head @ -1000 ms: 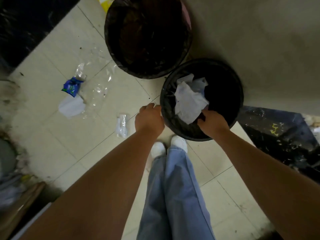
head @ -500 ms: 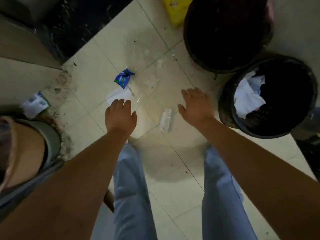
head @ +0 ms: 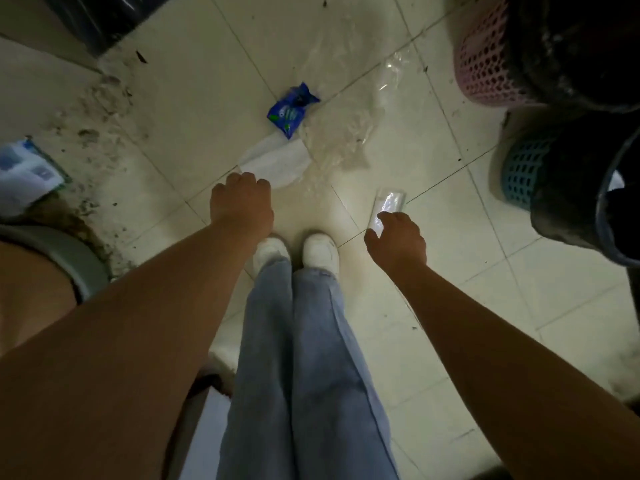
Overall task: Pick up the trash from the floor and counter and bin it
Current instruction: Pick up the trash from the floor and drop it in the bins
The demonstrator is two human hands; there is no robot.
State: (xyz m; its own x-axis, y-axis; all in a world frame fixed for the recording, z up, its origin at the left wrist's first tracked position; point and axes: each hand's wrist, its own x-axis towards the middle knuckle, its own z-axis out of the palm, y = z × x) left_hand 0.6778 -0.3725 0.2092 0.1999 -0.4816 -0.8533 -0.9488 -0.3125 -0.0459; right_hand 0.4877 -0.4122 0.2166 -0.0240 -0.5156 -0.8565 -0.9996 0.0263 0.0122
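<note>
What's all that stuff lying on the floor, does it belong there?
No, it's litter: a blue wrapper, white paper, crumpled clear plastic and a small clear packet strewn on the tiles beside the bins.

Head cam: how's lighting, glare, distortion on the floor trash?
Head view: dim overall, corners darkest; glare on the crumpled clear plastic sheet and the small clear wrapper under the right hand; blue packet reads clearly; wide-angle bends the tile lines and stretches the forearms; left hand slightly soft.
</note>
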